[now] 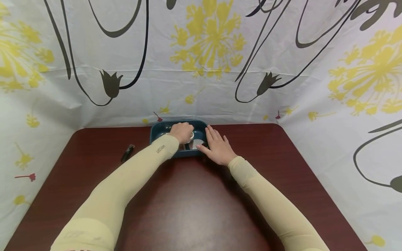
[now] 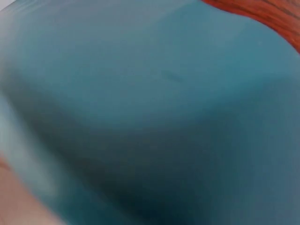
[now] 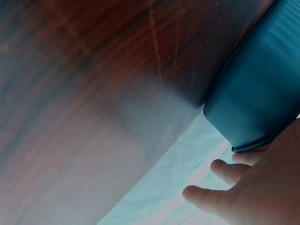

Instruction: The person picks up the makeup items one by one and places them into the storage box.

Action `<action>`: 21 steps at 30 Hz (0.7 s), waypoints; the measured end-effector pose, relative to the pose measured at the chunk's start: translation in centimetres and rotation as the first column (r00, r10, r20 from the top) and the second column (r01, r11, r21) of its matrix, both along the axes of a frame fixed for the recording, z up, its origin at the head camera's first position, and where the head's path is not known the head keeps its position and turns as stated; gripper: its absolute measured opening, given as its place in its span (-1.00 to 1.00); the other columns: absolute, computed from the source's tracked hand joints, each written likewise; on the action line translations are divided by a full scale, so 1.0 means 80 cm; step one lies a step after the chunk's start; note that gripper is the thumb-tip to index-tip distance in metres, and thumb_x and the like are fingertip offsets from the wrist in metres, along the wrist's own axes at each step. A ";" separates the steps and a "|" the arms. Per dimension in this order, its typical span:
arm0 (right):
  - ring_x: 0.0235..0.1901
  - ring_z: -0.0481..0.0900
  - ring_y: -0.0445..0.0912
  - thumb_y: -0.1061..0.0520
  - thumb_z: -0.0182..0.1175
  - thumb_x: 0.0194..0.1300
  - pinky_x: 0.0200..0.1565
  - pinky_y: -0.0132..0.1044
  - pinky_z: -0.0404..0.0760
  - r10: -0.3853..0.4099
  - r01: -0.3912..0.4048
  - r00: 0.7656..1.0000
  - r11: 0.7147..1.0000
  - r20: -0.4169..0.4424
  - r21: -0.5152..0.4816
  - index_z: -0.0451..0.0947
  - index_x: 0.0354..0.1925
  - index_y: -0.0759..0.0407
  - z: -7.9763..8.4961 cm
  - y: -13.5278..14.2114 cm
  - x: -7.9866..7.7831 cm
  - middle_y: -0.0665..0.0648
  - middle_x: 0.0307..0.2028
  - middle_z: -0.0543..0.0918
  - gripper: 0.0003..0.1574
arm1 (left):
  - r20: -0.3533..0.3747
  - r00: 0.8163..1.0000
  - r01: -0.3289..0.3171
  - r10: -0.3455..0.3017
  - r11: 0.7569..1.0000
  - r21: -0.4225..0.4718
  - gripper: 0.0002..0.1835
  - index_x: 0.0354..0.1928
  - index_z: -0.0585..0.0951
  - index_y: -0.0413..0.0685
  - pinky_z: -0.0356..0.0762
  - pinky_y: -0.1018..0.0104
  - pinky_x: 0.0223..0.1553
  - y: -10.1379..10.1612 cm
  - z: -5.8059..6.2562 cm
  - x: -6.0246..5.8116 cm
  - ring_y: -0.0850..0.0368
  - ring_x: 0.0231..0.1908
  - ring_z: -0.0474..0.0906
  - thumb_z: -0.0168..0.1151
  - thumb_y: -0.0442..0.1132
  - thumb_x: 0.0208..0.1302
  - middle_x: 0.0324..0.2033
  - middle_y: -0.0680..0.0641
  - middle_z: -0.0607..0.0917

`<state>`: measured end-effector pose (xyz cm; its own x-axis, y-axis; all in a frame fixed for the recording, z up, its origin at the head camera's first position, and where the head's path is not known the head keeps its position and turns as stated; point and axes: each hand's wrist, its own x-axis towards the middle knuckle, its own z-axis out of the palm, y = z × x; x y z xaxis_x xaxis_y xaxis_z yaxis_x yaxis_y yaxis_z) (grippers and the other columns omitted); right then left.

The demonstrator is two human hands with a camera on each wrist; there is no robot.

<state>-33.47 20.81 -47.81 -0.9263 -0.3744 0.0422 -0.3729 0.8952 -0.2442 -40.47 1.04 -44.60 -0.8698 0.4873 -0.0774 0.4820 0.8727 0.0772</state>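
A dark teal tray (image 1: 161,126) sits near the far edge of the table, with low walls and rounded corners. My left hand (image 1: 181,132) reaches into it, fingers curled and knuckles up, and holds a small pale object with a rounded edge (image 1: 192,137); most of it is hidden by the hand. Teal plastic (image 2: 187,84) fills the left wrist view, close and blurred. At the tray's right end my right hand (image 1: 220,148) touches the rim with extended fingers. The right wrist view shows that hand (image 3: 262,187) against the tray's outer wall (image 3: 253,103).
A small black cylindrical item (image 1: 127,153) lies on the table left of the tray. The dark reddish wooden table (image 1: 194,209) reaches toward me. A white patterned cloth (image 1: 141,101) hangs behind and on both sides. A whitish piece (image 1: 197,143) lies inside the tray.
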 end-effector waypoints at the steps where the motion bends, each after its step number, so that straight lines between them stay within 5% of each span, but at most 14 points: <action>1: 0.56 -0.17 0.11 -0.66 -0.38 0.36 0.40 0.33 -0.07 0.002 -0.002 1.000 1.000 0.000 -0.002 -0.26 0.62 0.11 0.001 0.000 0.000 0.07 0.61 -0.29 0.24 | -0.010 1.000 0.006 -0.006 1.000 0.001 -0.80 0.02 0.68 -0.01 0.63 0.04 -0.16 0.000 0.001 0.001 -0.01 -0.21 0.62 0.19 -0.18 0.46 -0.10 -0.07 0.67; 10: 0.56 -0.17 0.12 -0.67 -0.40 0.35 0.40 0.33 -0.08 -0.002 0.002 1.000 1.000 0.008 -0.004 -0.26 0.62 0.11 0.001 0.001 0.002 0.09 0.61 -0.29 0.25 | -0.029 0.999 0.047 -0.045 0.998 0.049 -0.57 0.33 0.56 -0.02 0.63 0.03 -0.07 0.001 0.018 0.006 -0.07 -0.03 0.63 0.20 -0.20 0.46 0.16 -0.15 0.61; 21: 0.55 -0.14 0.13 -0.68 -0.41 0.34 0.40 0.33 -0.08 -0.003 0.003 1.000 1.000 -0.001 -0.007 -0.26 0.62 0.11 0.000 0.000 0.001 0.10 0.61 -0.26 0.27 | -0.014 0.999 0.036 -0.034 0.992 0.118 -0.50 0.35 0.53 -0.04 0.61 0.00 -0.06 -0.019 0.044 0.011 -0.11 0.07 0.59 0.27 -0.13 0.41 0.25 -0.13 0.56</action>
